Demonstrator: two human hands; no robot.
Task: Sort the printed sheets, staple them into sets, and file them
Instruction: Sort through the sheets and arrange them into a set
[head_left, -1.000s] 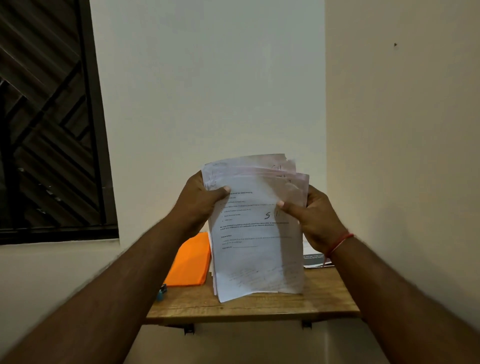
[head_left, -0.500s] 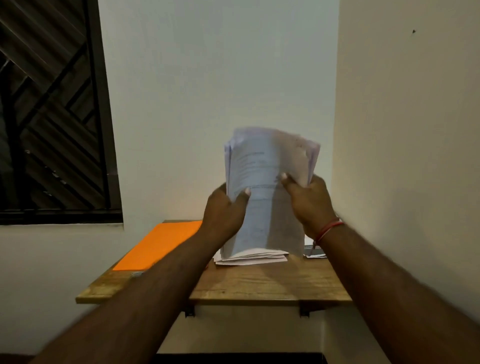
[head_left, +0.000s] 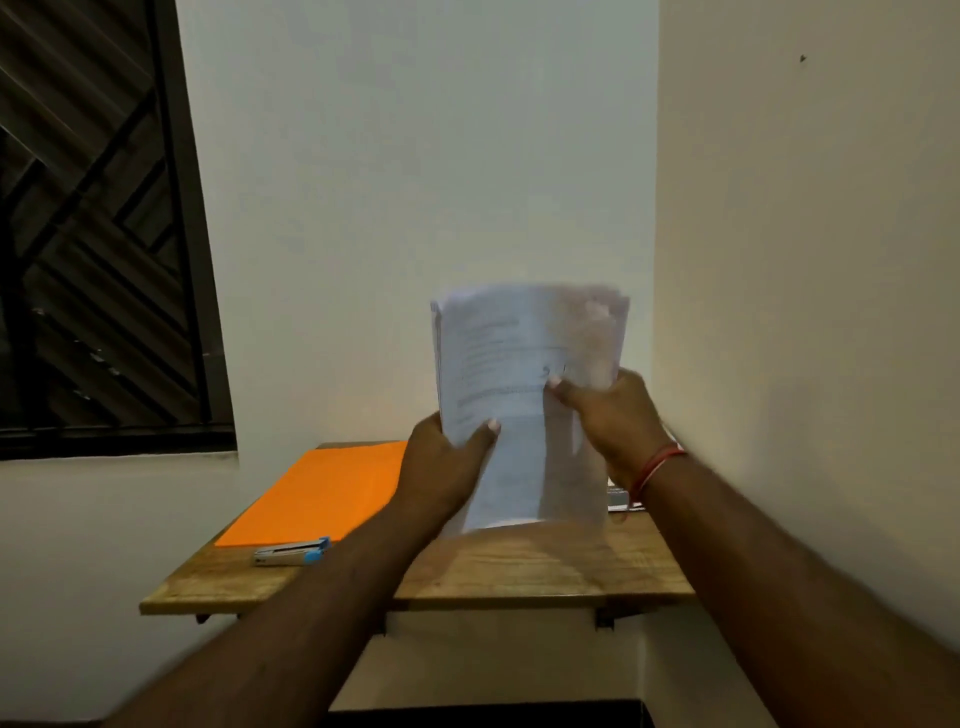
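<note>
I hold a stack of printed white sheets (head_left: 524, 395) upright over the wooden shelf (head_left: 519, 571), its bottom edge just above the wood and blurred by motion. My left hand (head_left: 441, 462) grips the stack's lower left edge, thumb on the front page. My right hand (head_left: 613, 415) grips the right edge higher up, thumb across the print. An orange folder (head_left: 322, 493) lies flat on the shelf's left half. A blue and silver stapler (head_left: 293, 553) rests at the folder's near corner.
The shelf is fixed into a corner, with white walls behind and to the right. A dark barred window (head_left: 98, 234) fills the upper left. A bit of another paper (head_left: 618, 499) peeks out behind my right wrist.
The stack went from raised and fanned to squared and upright, its bottom edge dropping towards the shelf. My left hand slid lower on the stack. The view shifted, revealing the stapler.
</note>
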